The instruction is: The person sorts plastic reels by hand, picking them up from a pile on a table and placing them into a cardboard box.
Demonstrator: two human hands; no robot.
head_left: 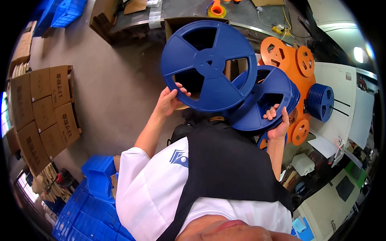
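In my left hand (171,100) is a large blue plastic reel (211,62), its flat face tilted up. My fingers close on its rim through one of the cut-out openings. My right hand (277,122) is closed on the edge of a stack of blue reels (277,86), with fingertips through an opening in the front one. The single reel overlaps the left part of this stack. Partly hidden behind the single reel is a cardboard box (173,25).
A grey workbench (241,20) with an orange tape roll (217,10) stands ahead. To the right are orange discs (275,52) and a smaller set of blue reels (320,102) on a machine. Stacked cartons (44,110) and blue crates (92,213) stand at left.
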